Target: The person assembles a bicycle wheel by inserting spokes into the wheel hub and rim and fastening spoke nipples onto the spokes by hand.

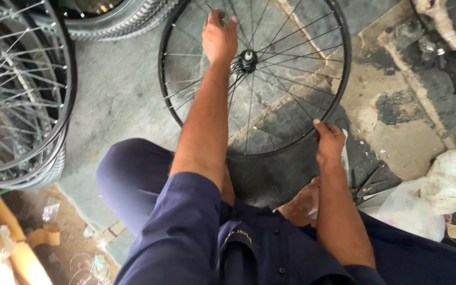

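A black spoked bicycle wheel rim (pixel 344 68) without a tyre lies on the concrete floor in front of me, its hub (pixel 248 57) near the middle. My left hand (pixel 219 36) reaches across the spokes and grips the far part of the wheel beside the hub. My right hand (pixel 329 141) pinches the near right edge of the rim. I sit low in dark blue clothes, with my bare foot (pixel 302 203) under the rim's near side.
Several more spoked wheels (pixel 22 95) lean at the left, and a tyre (pixel 117 24) lies at the top. White plastic bags (pixel 449 184) sit at the right. A bicycle frame part (pixel 444 31) shows at top right. Scraps and cardboard (pixel 17 253) lie bottom left.
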